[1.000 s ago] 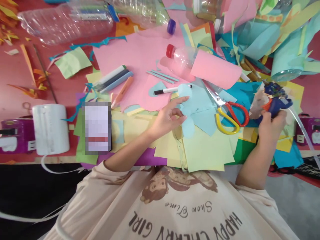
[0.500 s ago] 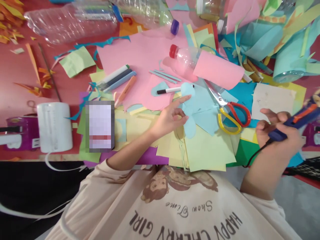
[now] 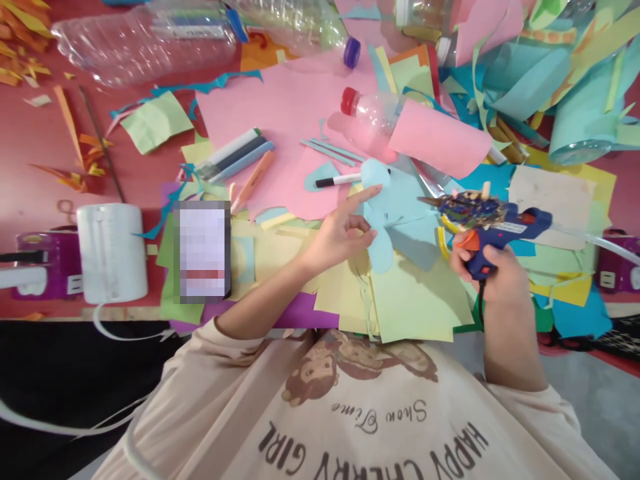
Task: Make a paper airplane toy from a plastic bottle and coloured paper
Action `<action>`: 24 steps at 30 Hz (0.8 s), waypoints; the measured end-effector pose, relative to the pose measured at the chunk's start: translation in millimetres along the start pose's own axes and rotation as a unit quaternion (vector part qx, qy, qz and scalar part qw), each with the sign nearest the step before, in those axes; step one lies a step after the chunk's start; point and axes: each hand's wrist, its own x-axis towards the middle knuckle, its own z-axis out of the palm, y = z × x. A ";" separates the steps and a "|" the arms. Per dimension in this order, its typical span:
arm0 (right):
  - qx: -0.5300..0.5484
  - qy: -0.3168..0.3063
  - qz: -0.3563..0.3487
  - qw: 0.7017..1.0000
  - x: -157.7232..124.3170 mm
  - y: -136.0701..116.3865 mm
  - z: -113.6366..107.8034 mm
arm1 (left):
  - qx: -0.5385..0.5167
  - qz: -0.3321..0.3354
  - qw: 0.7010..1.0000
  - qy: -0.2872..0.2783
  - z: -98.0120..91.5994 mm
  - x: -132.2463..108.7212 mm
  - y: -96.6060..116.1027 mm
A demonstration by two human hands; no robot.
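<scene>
My right hand [image 3: 487, 267] grips a blue glue gun [image 3: 493, 220] with an orange trigger, its nozzle pointing left toward a light blue paper cutout [image 3: 395, 213]. My left hand [image 3: 340, 233] rests beside that cutout, thumb and a finger pinching its left edge and the index finger stretched out over it. A black marker [image 3: 337, 180] lies just above the left hand. The cutout lies on yellow-green paper sheets [image 3: 415, 300]. The scissors are mostly hidden behind the glue gun.
A small bottle with a red cap [image 3: 370, 117] wrapped in pink paper [image 3: 440, 140] lies beyond the cutout. Pens [image 3: 235, 157] lie at left, a white cylinder [image 3: 111, 252] stands near the table edge. Large clear bottles [image 3: 145, 40] and teal paper rolls [image 3: 575, 100] crowd the far side.
My right hand lifted the glue gun from the far right of the table and brought it left, over the scissors, toward the blue cutout. The left hand stayed put.
</scene>
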 end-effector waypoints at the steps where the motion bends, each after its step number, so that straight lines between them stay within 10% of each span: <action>1: -0.027 -0.006 0.008 1.000 -0.4 1.4 1.6 | -0.002 0.000 1.000 -0.001 -0.1 0.1 0.9; 24: -0.197 -0.018 0.002 0.980 -0.8 13.3 38.9 | 0.046 0.003 0.999 0.000 -0.5 0.3 2.6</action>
